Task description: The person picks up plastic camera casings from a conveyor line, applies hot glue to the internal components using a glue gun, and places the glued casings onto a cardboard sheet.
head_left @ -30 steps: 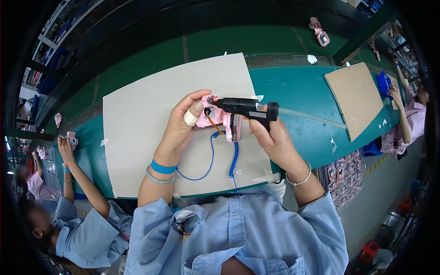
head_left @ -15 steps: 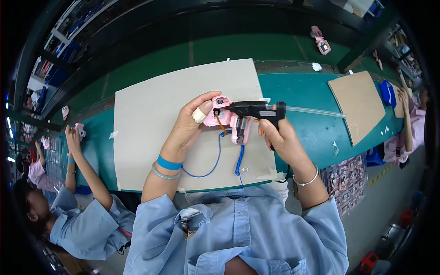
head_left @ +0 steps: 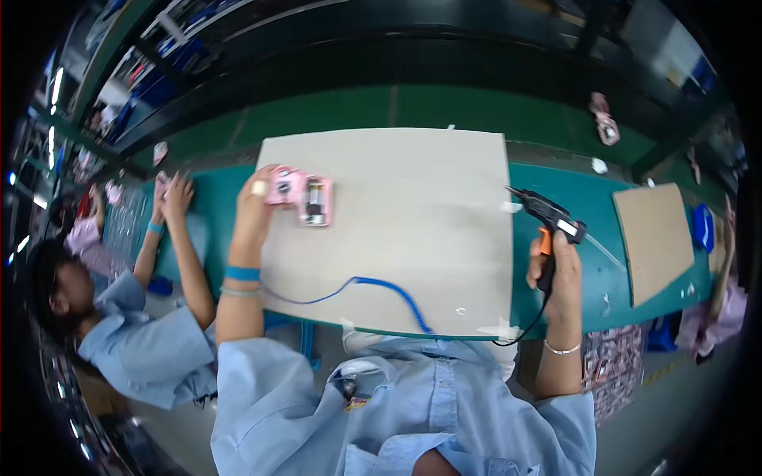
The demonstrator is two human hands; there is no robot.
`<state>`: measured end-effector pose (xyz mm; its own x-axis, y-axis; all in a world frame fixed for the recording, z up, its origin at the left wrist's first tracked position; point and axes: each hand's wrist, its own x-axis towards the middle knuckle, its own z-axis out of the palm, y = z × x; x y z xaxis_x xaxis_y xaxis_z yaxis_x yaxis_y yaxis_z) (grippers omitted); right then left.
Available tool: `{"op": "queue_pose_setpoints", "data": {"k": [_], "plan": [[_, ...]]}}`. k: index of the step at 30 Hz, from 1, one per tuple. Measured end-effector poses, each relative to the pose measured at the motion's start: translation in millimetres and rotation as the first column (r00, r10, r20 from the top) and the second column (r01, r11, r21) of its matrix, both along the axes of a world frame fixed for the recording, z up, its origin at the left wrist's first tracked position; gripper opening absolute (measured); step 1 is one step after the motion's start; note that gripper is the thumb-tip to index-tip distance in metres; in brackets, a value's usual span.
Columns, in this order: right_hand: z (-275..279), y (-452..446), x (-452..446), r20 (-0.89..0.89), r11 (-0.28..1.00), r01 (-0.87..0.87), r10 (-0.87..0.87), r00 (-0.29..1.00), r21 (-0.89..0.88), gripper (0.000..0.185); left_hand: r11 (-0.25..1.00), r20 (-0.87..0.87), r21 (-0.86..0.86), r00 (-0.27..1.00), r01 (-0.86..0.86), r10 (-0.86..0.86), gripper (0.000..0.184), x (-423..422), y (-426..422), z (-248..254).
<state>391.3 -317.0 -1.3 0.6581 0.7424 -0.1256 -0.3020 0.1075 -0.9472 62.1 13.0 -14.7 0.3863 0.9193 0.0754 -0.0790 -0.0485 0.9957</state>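
Over the left edge of the pale board, my left hand is closed on a pink plastic casing. Its two joined parts lie open side by side, with dark and metallic parts inside the right one. A pale wrap covers one of my fingertips. My right hand grips a black hot glue gun just past the board's right edge, its nozzle pointing up and left, apart from the casing. A clear glue stick sticks out of its rear. The gun's orange trigger sits by my fingers.
From my blue wristband a blue coiled cord runs across the board. A brown cardboard sheet lies on the green table at right. Another person's hands are at left; a pink item lies beyond the table.
My hands have moved apart. The casing has gone left in my left hand, and the glue gun has swung right, its nozzle away from the casing. The head view has shifted.
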Motion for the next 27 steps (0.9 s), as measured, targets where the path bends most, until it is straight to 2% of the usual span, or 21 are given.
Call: {"op": "queue_pose_setpoints", "data": {"k": [1, 3, 4, 5, 6, 7, 8, 10, 11, 12, 14, 15, 16, 18, 20, 21, 22, 24, 27], "plan": [[4.0, -0.3, -0.7, -0.024, 0.998, 0.061, -0.062, 0.998, -0.029, 0.036, 1.000, -0.006, 0.023, 1.000, -0.010, 0.010, 0.039, -14.9, 11.8, -5.5], [2.0, -10.6, 7.7, -0.041, 0.998, 0.005, -0.008, 0.999, -0.056, 0.036, 0.999, -0.023, 0.040, 1.000, 0.022, -0.021, 0.041, -40.0, 26.3, -6.7], [5.4, -12.7, 7.5, -0.033, 0.998, 0.048, -0.049, 0.998, -0.048, 0.037, 1.000, -0.035, 0.021, 0.999, 0.019, -0.019, 0.041, -52.3, 39.2, -11.9], [7.1, -13.7, 8.0, -0.030, 0.997, 0.074, -0.075, 0.997, -0.034, 0.037, 0.994, -0.020, 0.016, 0.994, 0.104, -0.104, 0.041, -74.3, 61.7, -24.6], [6.0, -20.4, 12.9, -0.012, 0.999, 0.026, -0.026, 1.000, -0.035, 0.037, 0.997, -0.058, -0.022, 0.995, 0.075, -0.077, 0.038, -91.9, 81.1, -34.1], [4.1, -22.7, 13.9, -0.023, 0.997, 0.071, -0.071, 0.997, -0.018, 0.036, 0.998, -0.098, -0.054, 0.995, 0.031, -0.037, 0.036, -110.2, 101.0, -49.6], [3.0, -25.5, 15.5, -0.037, 0.995, 0.101, -0.101, 0.994, 0.002, 0.036, 0.997, -0.212, -0.060, 0.976, -0.056, 0.042, 0.036, -94.9, 84.2, -26.9], [-0.7, -34.8, 21.7, -0.040, 0.988, 0.154, -0.153, 0.987, 0.020, 0.036, 0.965, -0.311, -0.090, 0.927, -0.248, 0.210, 0.034, -124.0, 130.7, -51.6], [-2.7, -39.1, 25.3, -0.047, 0.984, 0.173, -0.172, 0.984, 0.033, 0.035, 0.969, -0.307, -0.084, 0.931, -0.234, 0.198, 0.034, -110.5, 133.0, -47.3], [-4.5, -43.2, 29.5, -0.054, 0.981, 0.190, -0.188, 0.981, 0.046, 0.035, 0.955, -0.417, 0.162, 0.860, -0.248, 0.293, 0.034, -99.0, 135.0, -40.7], [-10.2, -50.9, 38.1, -0.055, 0.973, 0.217, -0.213, 0.976, 0.074, 0.035, 0.774, -0.504, 0.614, 0.676, -0.158, 0.538, 0.033, -75.9, 137.7, -25.2], [-12.3, -55.7, 42.5, -0.067, 0.970, 0.228, -0.223, 0.973, 0.085, 0.035, 0.619, -0.481, 0.783, 0.572, -0.060, 0.664, 0.032, -63.2, 135.6, -14.7], [-14.5, -61.4, 46.1, -0.081, 0.967, 0.237, -0.230, 0.970, 0.094, 0.035, 0.616, -0.477, 0.786, 0.578, -0.057, 0.662, 0.032, -22.2, 108.1, 11.1], [-19.3, -71.6, 51.8, -0.109, 0.962, 0.250, -0.239, 0.965, 0.110, 0.035, 0.737, -0.440, 0.676, 0.800, -0.005, 0.409, 0.030, 83.9, 51.9, 53.5], [-21.9, -79.9, 57.6, -0.128, 0.960, 0.254, -0.239, 0.963, 0.120, 0.035, 0.719, -0.415, 0.684, 0.877, 0.125, 0.242, 0.025, 170.8, 17.2, 75.0], [-23.5, -83.1, 59.7, -0.143, 0.959, 0.253, -0.235, 0.961, 0.125, 0.035, 0.743, -0.392, 0.640, 0.915, 0.197, 0.095, 0.025, 212.2, 3.7, 79.4], [-24.3, -86.5, 62.1, -0.158, 0.960, 0.250, -0.229, 0.961, 0.128, 0.035, 0.755, -0.360, 0.596, 0.932, 0.273, -0.053, 0.024, 253.2, -11.9, 84.0], [-26.6, -90.8, 66.2, -0.172, 0.960, 0.245, -0.220, 0.960, 0.136, 0.035, 0.840, -0.340, 0.425, 0.919, 0.338, -0.198, 0.022, 332.0, -55.8, 96.0], [-29.0, -93.4, 66.7, -0.227, 0.950, 0.256, -0.213, 0.950, 0.181, 0.035, 0.775, -0.360, 0.368, 0.847, 0.515, -0.391, 0.023, 434.3, -77.7, 81.6]]}}
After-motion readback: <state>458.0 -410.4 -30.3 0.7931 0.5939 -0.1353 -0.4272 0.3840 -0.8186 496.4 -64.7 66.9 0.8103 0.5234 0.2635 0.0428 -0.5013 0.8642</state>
